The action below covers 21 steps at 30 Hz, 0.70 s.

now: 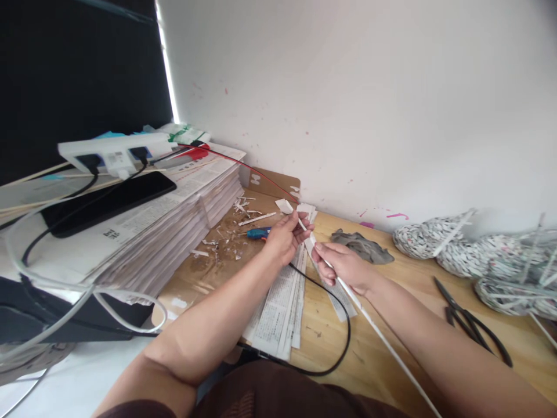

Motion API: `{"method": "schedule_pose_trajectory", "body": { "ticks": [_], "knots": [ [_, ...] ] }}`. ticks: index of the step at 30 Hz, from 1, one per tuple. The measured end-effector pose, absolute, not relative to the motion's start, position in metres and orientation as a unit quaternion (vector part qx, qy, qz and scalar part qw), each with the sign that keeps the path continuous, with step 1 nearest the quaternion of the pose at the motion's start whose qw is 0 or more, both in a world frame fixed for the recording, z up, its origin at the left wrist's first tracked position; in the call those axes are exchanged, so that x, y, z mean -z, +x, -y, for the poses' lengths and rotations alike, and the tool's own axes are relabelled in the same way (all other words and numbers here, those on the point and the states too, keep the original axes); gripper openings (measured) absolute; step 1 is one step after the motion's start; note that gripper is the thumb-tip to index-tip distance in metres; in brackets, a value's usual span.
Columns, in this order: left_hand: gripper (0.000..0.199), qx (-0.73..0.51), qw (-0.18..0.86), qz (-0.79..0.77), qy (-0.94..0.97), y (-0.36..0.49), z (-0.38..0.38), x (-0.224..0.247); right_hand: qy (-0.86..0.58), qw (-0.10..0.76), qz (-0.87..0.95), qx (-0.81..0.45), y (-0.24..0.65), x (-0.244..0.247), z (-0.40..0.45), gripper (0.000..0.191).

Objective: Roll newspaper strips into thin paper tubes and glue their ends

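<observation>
Between my two hands runs a paper strip, rolled into a long thin white tube (pixel 378 331) that slants down to the lower right. My left hand (pixel 285 237) pinches the strip near its upper, still flat end (pixel 284 206). My right hand (pixel 342 264) is closed around the tube just below. Under my hands lies a fanned stack of cut newspaper strips (pixel 278 316). A blue-handled tool (pixel 258 233) lies just left of my left hand, partly hidden by it.
Left stands a tall newspaper stack (pixel 187 223) bearing a black phone (pixel 117 200) and a white power strip (pixel 117 152). Black scissors (pixel 470 322), a grey cloth (pixel 363 247) and woven paper pieces (pixel 456 249) lie right. A black cable (pixel 348 331) loops near the front edge.
</observation>
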<state>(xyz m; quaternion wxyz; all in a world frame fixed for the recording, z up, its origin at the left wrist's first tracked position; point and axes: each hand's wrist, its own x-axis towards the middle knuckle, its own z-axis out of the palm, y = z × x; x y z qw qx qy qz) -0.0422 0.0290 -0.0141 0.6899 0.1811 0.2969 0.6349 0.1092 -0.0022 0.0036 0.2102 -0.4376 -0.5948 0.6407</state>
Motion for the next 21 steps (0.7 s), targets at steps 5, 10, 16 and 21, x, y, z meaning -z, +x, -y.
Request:
{"method": "schedule_pose_trajectory", "body": {
  "ticks": [5, 10, 16, 21],
  "knots": [
    [0.018, -0.635, 0.688, -0.300, 0.181, -0.0426, -0.0294, 0.0144, -0.420, 0.199, 0.580, -0.669, 0.1111, -0.0037, 0.0010, 0.039],
    [0.019, -0.632, 0.683, -0.306, 0.202, -0.0432, -0.0296, 0.0154, -0.491, 0.208, 0.746, -0.399, 0.1081, -0.0069, 0.0038, 0.038],
    [0.018, -0.623, 0.690, -0.313, 0.193, -0.0426, -0.0285, 0.0146, -0.424, 0.226, 0.560, -0.675, 0.1070, -0.0007, 0.0028, 0.038],
    [0.018, -0.628, 0.690, -0.308, 0.186, -0.0421, -0.0278, 0.0133, -0.424, 0.232, 0.537, -0.691, 0.1097, 0.0010, 0.0003, 0.041]
  ]
}}
